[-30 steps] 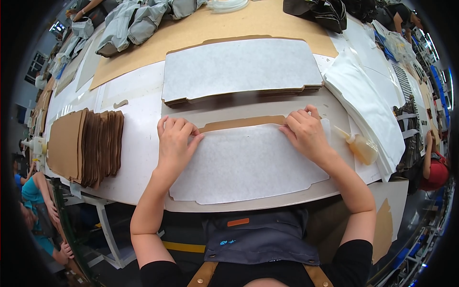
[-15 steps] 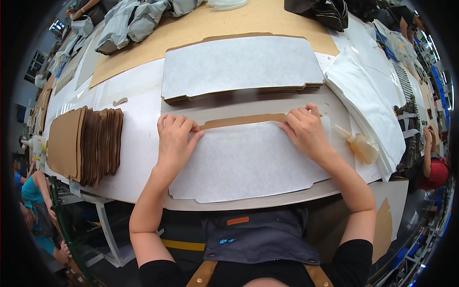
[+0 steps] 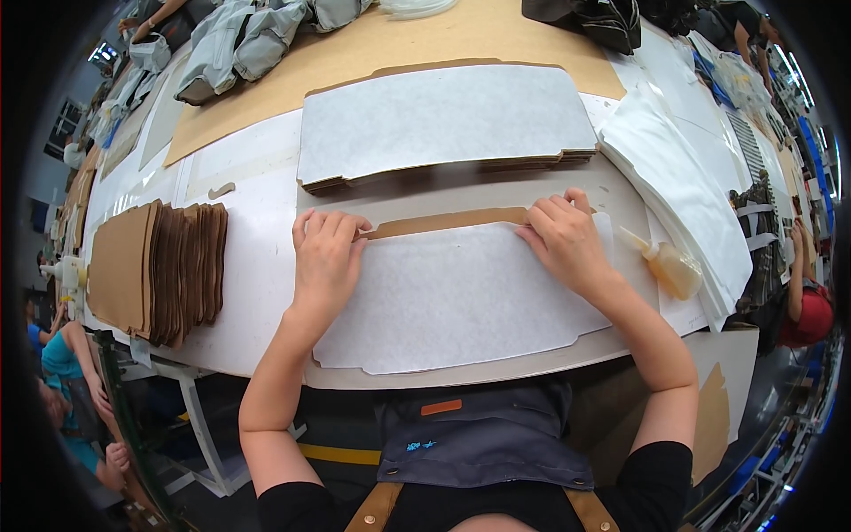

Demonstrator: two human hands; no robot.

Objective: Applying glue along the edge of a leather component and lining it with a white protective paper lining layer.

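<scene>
In front of me lies a white sheet (image 3: pixel 456 301) over a brown cardboard piece (image 3: pixel 448 221), whose far edge shows as a strip beyond the sheet. My left hand (image 3: pixel 326 253) pinches the sheet's far left corner, thumb against fingers. At the far right corner my right hand (image 3: pixel 565 238) grips the sheet's edge the same way, its forefinger raised. The fingers partly hide both corners. Farther off is a stack of similar cardboard pieces with a white-topped one (image 3: pixel 448 120) uppermost.
Brown cardboard pieces (image 3: pixel 124 266) stand stacked at the left. A squeeze bottle of yellowish liquid (image 3: pixel 675 273) lies right of my right hand, beside a pile of white sheets (image 3: pixel 683 195). Grey bags (image 3: pixel 257 44) rest at the far left. Other people work at both sides.
My left thumb has drawn in closer to the fingers at the sheet's corner. The right hand and the sheet have barely moved.
</scene>
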